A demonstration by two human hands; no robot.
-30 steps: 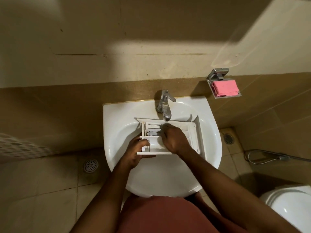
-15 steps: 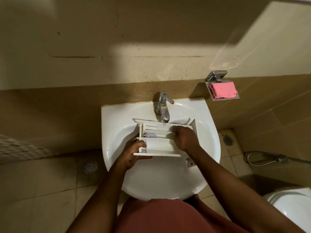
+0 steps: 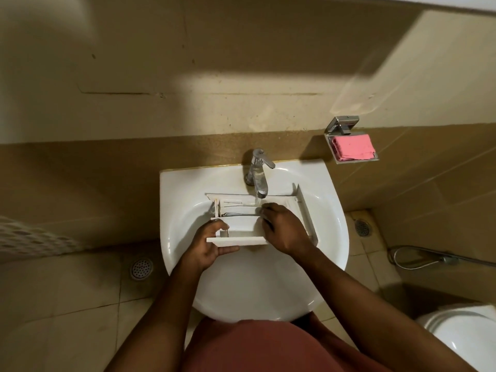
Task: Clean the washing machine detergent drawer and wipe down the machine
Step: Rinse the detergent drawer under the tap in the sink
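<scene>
Step in hand, as judged: rinsing stage of drawer cleaning; wipe-down not yet begun, no washing machine in view. Held the white detergent drawer (image 3: 241, 228) inside the sink (image 3: 171, 189) bowl, back end under the tap (image 3: 259, 175), water (image 3: 257, 202) running into a rear compartment. Gripped the front panel's left corner with the left hand (image 3: 208, 244), thumb on top, fingers (image 3: 228, 249) curled beneath. Laid the right hand (image 3: 284, 229) across the right-side compartments, its fingers bent down near the stream; whether pinching a brush or anything else, could not tell. Pink cloth (image 3: 353, 147) in wall dish (image 3: 357, 160), right of tap, well apart. Next move, by judgement: called for rubbing each compartment under the flow, then tilting to drain, with a firm left grip on wet plastic.
</scene>
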